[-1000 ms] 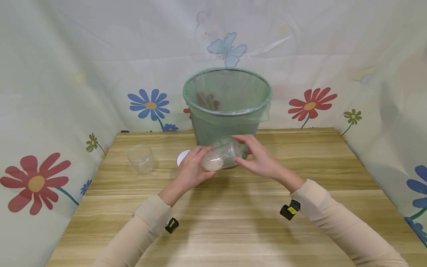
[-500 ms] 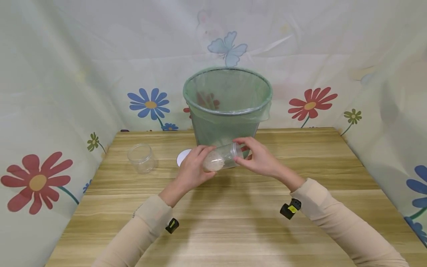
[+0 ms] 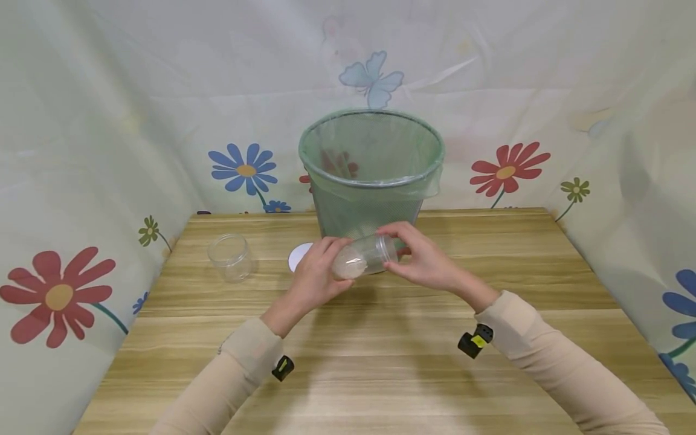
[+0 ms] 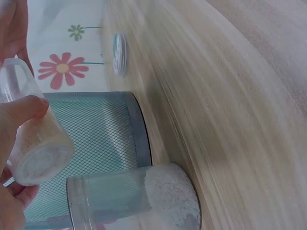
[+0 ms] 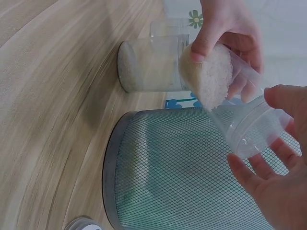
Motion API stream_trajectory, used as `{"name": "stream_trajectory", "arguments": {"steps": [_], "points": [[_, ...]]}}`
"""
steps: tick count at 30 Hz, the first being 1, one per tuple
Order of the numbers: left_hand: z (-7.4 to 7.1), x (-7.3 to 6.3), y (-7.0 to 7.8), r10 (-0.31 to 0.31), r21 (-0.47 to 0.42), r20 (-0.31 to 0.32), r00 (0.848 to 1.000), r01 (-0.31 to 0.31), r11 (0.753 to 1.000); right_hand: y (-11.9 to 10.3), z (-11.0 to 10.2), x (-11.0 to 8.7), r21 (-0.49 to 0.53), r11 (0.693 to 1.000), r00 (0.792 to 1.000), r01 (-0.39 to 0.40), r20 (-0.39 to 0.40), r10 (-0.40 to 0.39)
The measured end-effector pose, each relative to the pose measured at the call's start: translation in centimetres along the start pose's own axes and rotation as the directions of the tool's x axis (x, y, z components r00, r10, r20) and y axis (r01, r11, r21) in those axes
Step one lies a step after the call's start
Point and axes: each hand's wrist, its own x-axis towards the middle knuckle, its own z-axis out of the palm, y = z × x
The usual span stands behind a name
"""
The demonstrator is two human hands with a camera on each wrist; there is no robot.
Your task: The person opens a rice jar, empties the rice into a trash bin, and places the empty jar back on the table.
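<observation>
A clear jar (image 3: pixel 375 254) with white, rice-like grains (image 5: pixel 215 79) in its base end is held tilted in front of the mesh bin. My left hand (image 3: pixel 318 272) grips the base end, thumb and fingers around it. At the ringed mouth end, my right hand (image 3: pixel 426 260) holds the rim between thumb and fingers. The grains lie toward the left hand. Another clear jar (image 4: pixel 110 196) with white grains stands on the table left of the bin. In the head view, a white round top (image 3: pixel 299 257) shows there, partly hidden by the left hand.
A green-lined mesh bin (image 3: pixel 367 208) stands at the back of the wooden table (image 3: pixel 370 374). To the left is a clear jar (image 3: pixel 231 260) with no visible contents. White lids (image 4: pixel 121 53) lie stacked right of the bin. Flowered curtains surround the table.
The right hand's fingers have dropped slightly and settled around the jar's rim. The jar has shifted a little to the right. Its grains remain at the base end.
</observation>
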Motion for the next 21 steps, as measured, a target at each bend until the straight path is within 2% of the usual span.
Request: {"name": "stream_trajectory", "arguments": {"steps": [9,21], "points": [[0.05,-0.18,0.09,-0.005,0.013,0.008,1.0,0.005,1.0,0.22,0.34,-0.22,-0.007,0.998,0.998,0.067,-0.012,-0.067],[0.38,-0.15,-0.2,0.016,0.027,-0.013,1.0,-0.015,1.0,0.25,0.25,-0.37,-0.189,0.971,0.988,0.148,-0.019,-0.154]]}}
